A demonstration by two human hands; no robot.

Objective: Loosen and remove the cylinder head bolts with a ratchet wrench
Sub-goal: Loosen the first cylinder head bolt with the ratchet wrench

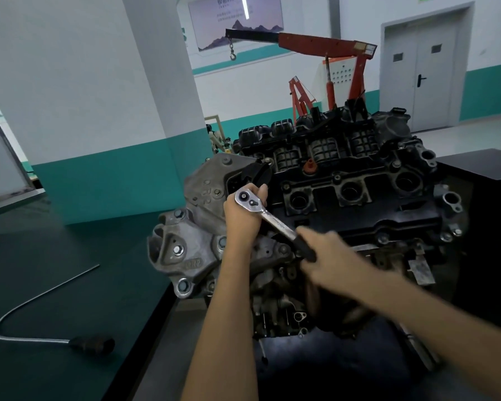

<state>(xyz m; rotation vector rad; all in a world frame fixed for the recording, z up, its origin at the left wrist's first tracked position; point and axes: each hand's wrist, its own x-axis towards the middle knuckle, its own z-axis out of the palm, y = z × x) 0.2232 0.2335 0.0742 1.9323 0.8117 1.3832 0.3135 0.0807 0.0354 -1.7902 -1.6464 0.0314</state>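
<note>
An engine stands in front of me, its black cylinder head cover [359, 204] on top and a grey timing cover [203, 235] at the left end. A chrome ratchet wrench [272, 219] lies across the cover's near left corner. Its head [248, 198] sits over a bolt that I cannot see. My left hand [243, 215] cups the ratchet head from below, fingers curled round it. My right hand [327, 256] grips the black handle; it is blurred. Several bolts [383, 238] show along the cover's near edge.
A bent metal rod with a dark handle [91, 344] lies on the dark green table [55, 285] at the left. A black box [486, 169] stands at the right. Behind the engine are a red engine crane [327, 44], a pillar and a grey double door.
</note>
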